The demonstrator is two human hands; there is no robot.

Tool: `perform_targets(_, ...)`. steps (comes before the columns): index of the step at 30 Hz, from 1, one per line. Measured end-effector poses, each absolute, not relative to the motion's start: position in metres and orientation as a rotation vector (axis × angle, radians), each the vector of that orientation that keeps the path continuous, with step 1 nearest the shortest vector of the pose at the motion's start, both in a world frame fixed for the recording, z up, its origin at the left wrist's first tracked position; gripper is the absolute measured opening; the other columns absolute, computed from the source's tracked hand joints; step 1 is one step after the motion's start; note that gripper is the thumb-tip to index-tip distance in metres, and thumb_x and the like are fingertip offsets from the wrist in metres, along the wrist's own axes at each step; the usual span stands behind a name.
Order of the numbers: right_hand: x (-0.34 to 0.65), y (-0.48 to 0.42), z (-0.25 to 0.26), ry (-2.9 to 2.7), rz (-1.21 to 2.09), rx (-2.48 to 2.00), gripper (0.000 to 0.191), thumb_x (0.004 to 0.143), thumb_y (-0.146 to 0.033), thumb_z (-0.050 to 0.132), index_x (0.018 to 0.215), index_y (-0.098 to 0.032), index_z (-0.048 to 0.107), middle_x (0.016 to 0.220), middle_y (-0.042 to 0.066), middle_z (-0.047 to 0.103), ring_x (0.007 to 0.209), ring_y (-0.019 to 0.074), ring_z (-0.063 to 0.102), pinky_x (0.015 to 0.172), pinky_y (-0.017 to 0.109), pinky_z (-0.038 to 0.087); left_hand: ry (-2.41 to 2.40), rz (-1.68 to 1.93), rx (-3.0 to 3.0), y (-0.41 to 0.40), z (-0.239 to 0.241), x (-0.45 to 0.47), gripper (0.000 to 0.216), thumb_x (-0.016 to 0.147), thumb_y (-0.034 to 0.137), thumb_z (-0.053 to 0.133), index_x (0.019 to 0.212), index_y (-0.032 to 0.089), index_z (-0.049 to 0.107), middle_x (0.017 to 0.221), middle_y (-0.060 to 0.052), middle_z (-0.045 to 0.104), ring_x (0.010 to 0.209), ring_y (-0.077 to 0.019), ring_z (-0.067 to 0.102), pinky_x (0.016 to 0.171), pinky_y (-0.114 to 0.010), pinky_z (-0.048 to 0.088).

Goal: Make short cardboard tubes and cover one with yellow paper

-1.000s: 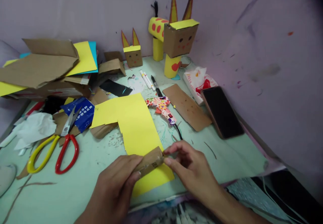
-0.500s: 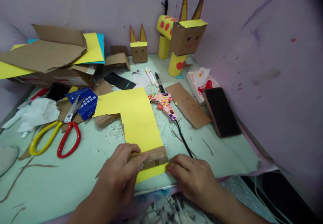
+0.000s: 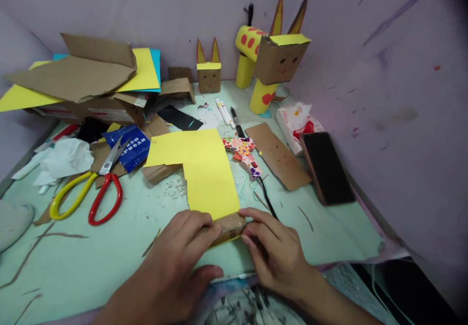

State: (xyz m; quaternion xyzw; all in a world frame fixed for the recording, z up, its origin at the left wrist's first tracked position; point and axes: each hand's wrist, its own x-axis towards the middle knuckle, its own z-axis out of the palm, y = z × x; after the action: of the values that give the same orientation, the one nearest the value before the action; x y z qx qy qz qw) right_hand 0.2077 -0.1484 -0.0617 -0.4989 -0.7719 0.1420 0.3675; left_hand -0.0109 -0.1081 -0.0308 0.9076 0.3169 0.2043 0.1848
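Observation:
A yellow sheet of paper (image 3: 208, 169), cut in an L-like shape, lies flat in front of me. Across its near end sits a small brown cardboard piece (image 3: 229, 228), with a thin yellow edge showing along its near side. My left hand (image 3: 179, 252) presses its fingers over the left part of the cardboard, thumb lower down near the table edge. At the right end, my right hand (image 3: 272, 247) pinches the cardboard and paper between bent fingers and thumb. Just beyond is a flower-patterned glue gun (image 3: 244, 153) with a black cord.
Scissors (image 3: 106, 169) with yellow and red handles lie at left beside white tissue (image 3: 66, 159). A phone (image 3: 327, 169) and a flat cardboard strip (image 3: 278, 156) are at right. Behind stand a spotted cardboard animal (image 3: 270, 61) and a small box head (image 3: 209, 78).
The yellow flap that stuck out in front of the cardboard is now turned up against it. My right hand has risen onto the cardboard's end. The view has shifted slightly left.

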Motion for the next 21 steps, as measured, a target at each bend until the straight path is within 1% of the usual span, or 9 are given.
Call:
perform_targets(2,0.207,-0.148,-0.062,-1.935,0.425,-1.296,0.015,0.082,-0.007,0.051,0.091,-0.019,0.053,0.107,0.013,0.064,0.100,0.0205,0.063,0.077,0.030,0.054,0.889,0.552,2.583,-0.108,-0.035,-0.013,0.040,0.085,0.027,0.054,0.123,0.019,0.049,0.111,-0.012,0.059,0.099,-0.0233,0.055,0.083,-0.038,0.051)
perform_targets(5,0.206,-0.146,-0.063,-1.886,0.477,-1.303,0.015,0.082,-0.006,0.049,0.088,-0.020,0.052,0.100,0.012,0.065,0.104,0.0213,0.061,0.083,0.033,0.052,0.901,0.557,2.610,-0.108,-0.044,-0.016,0.042,0.086,0.020,0.050,0.128,0.019,0.045,0.115,-0.012,0.059,0.104,-0.0228,0.055,0.088,-0.038,0.050)
perform_targets(8,0.206,-0.146,-0.065,-1.884,0.515,-1.282,0.016,0.083,-0.005,0.048,0.089,-0.020,0.050,0.096,0.011,0.065,0.106,0.0207,0.060,0.083,0.032,0.052,0.925,0.570,2.591,-0.108,-0.049,-0.017,0.042,0.088,0.027,0.050,0.129,0.020,0.045,0.116,-0.011,0.061,0.104,-0.0218,0.057,0.088,-0.035,0.050)
perform_targets(10,0.208,-0.147,-0.065,-1.901,0.541,-1.266,0.018,0.083,-0.004,0.048,0.091,-0.020,0.050,0.099,0.011,0.064,0.106,0.0198,0.060,0.083,0.030,0.052,0.954,0.609,2.520,-0.109,-0.048,-0.016,0.040,0.089,0.030,0.048,0.128,0.022,0.046,0.117,-0.009,0.062,0.105,-0.0204,0.058,0.089,-0.032,0.050)
perform_targets(12,0.210,-0.148,-0.065,-1.933,0.558,-1.251,0.019,0.083,-0.005,0.049,0.094,-0.020,0.052,0.109,0.012,0.062,0.105,0.0191,0.059,0.084,0.030,0.051,1.000,0.671,2.408,-0.109,-0.043,-0.015,0.035,0.091,0.026,0.044,0.125,0.024,0.048,0.116,-0.006,0.064,0.106,-0.0177,0.059,0.089,-0.028,0.049)
perform_targets(14,0.213,-0.151,-0.066,-1.965,0.552,-1.240,0.021,0.082,-0.005,0.050,0.098,-0.020,0.052,0.117,0.013,0.058,0.106,0.0194,0.058,0.086,0.031,0.051,1.038,0.686,2.301,-0.107,-0.037,-0.011,0.029,0.092,0.022,0.042,0.118,0.024,0.052,0.110,-0.003,0.067,0.102,-0.0151,0.062,0.086,-0.024,0.050)
perform_targets(16,0.216,-0.155,-0.066,-1.985,0.535,-1.229,0.023,0.082,-0.005,0.051,0.099,-0.019,0.053,0.121,0.014,0.055,0.106,0.0206,0.058,0.086,0.032,0.051,1.050,0.613,2.247,-0.106,-0.030,-0.006,0.022,0.090,0.022,0.045,0.110,0.024,0.056,0.100,-0.001,0.069,0.091,-0.0139,0.064,0.077,-0.022,0.051)
perform_targets(19,0.219,-0.158,-0.067,-1.992,0.520,-1.224,0.023,0.081,-0.005,0.052,0.099,-0.019,0.053,0.123,0.015,0.054,0.104,0.0219,0.058,0.085,0.034,0.051,1.013,0.512,2.272,-0.104,-0.024,0.000,0.015,0.088,0.025,0.050,0.102,0.025,0.056,0.090,0.001,0.069,0.079,-0.0138,0.064,0.068,-0.023,0.050)
perform_targets(21,0.220,-0.160,-0.067,-1.994,0.522,-1.231,0.022,0.082,-0.005,0.051,0.098,-0.019,0.053,0.123,0.015,0.054,0.105,0.0222,0.058,0.085,0.034,0.051,0.985,0.522,2.301,-0.103,-0.024,0.002,0.014,0.089,0.025,0.049,0.101,0.025,0.055,0.086,0.002,0.068,0.076,-0.0136,0.063,0.065,-0.024,0.049)
